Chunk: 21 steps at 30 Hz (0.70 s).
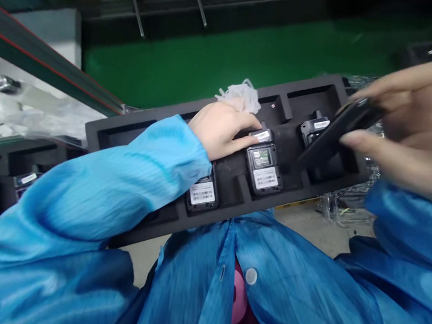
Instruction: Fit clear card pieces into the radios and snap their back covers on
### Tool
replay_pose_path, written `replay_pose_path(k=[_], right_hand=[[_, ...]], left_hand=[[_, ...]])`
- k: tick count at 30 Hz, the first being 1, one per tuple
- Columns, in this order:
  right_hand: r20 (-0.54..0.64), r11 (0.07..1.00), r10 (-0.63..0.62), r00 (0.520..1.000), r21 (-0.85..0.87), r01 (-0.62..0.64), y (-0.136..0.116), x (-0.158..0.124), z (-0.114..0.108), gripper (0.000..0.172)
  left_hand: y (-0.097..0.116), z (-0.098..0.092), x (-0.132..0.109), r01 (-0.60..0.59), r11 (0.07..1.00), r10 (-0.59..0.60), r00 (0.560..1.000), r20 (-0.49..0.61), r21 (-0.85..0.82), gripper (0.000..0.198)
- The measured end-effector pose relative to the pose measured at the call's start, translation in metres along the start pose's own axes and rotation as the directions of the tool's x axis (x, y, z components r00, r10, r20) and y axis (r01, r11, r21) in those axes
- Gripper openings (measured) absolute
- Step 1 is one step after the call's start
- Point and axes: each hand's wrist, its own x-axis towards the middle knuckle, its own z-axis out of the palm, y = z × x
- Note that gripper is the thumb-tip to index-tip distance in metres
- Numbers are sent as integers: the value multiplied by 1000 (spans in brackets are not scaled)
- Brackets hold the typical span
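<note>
While the left hand (pixel 224 128) pinches a small white-labelled part (pixel 262 135), print illegible, the right hand (pixel 415 119) clasps a black device (pixel 338 133).

The left hand (pixel 218 127) is lying back-up, its thumb (pixel 241 144) and forefinger (pixel 246 118) stretching forward with a narrow gap between their tips; the other fingers are hiding beyond the knuckles. Behind that grip, the left forearm (pixel 136 181), sleeved in light blue, is slanting back and down to a bent elbow. The right hand (pixel 418 122) is pinching firmly, its thumb pressing from the near side and its fingers curling over opposite, though blur is making their exact placement uncertain. Below that grip, the right sleeve (pixel 414 230) is bunching around the forearm.
</note>
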Motion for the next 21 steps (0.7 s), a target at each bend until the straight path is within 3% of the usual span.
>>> replay_pose_path(k=[3,7,16,21], right_hand=[[218,990,-138,966,17,138,-26,16,38,43],[319,991,-116,941,-29,132,-30,29,64,33],[376,995,-96,922,22,94,-24,36,70,32],[402,988,-144,904,17,150,-22,38,69,32]], left_hand=[[4,-3,0,7,1000,-7,1000,20,3,34],[5,-6,2,8,1000,-9,998,61,14,33],[6,-11,3,1,992,-16,993,118,127,37],[4,-10,5,16,994,-32,988,148,106,40]])
